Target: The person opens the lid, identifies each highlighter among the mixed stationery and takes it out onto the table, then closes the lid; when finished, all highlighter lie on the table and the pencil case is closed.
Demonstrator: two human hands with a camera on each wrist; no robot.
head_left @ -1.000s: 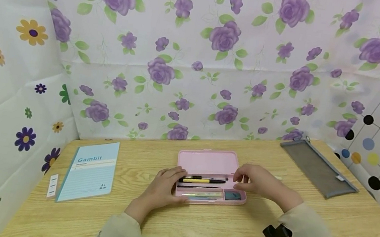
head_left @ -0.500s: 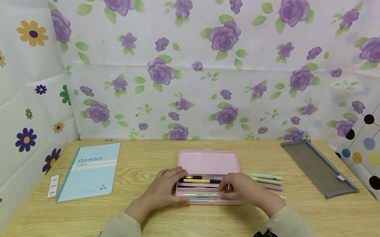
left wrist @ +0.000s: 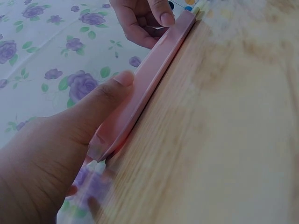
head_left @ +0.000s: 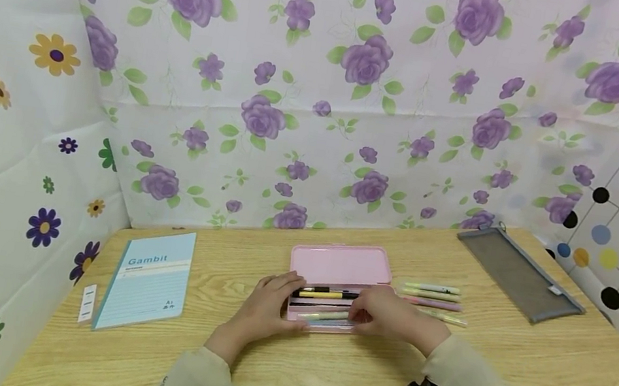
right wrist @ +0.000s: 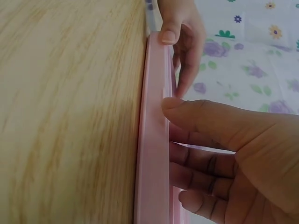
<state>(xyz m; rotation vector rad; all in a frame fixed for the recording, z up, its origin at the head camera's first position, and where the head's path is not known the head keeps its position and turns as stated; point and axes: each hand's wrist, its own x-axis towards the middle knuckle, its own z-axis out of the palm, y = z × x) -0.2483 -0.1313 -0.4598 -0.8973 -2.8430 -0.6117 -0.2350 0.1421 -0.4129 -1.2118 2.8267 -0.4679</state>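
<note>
A pink pencil case (head_left: 341, 265) lies with its lid raised at the back of its tray. Inside are a yellow-and-black pen (head_left: 325, 295), a thin black pen (head_left: 323, 304) and light-coloured pens (head_left: 322, 317) in the front compartment. My left hand (head_left: 269, 303) grips the case's left end, thumb on the front wall, as the left wrist view also shows. My right hand (head_left: 387, 313) reaches over the right half, curled fingertips down inside the front compartment. In the right wrist view its thumb (right wrist: 201, 116) is at the front rim. Whether those fingers pinch a pen is hidden.
Several pastel pens and highlighters (head_left: 431, 296) lie right of the case. A grey mesh pouch (head_left: 521, 272) lies at the back right. On the left are a light blue notebook (head_left: 145, 279) and a small white strip (head_left: 86, 303). A flowered cloth (head_left: 317, 141) hangs behind the table.
My right hand has moved left and toward the front, from the case's right end to over the front compartment, uncovering the pens on the right. My left hand has stayed in place.
</note>
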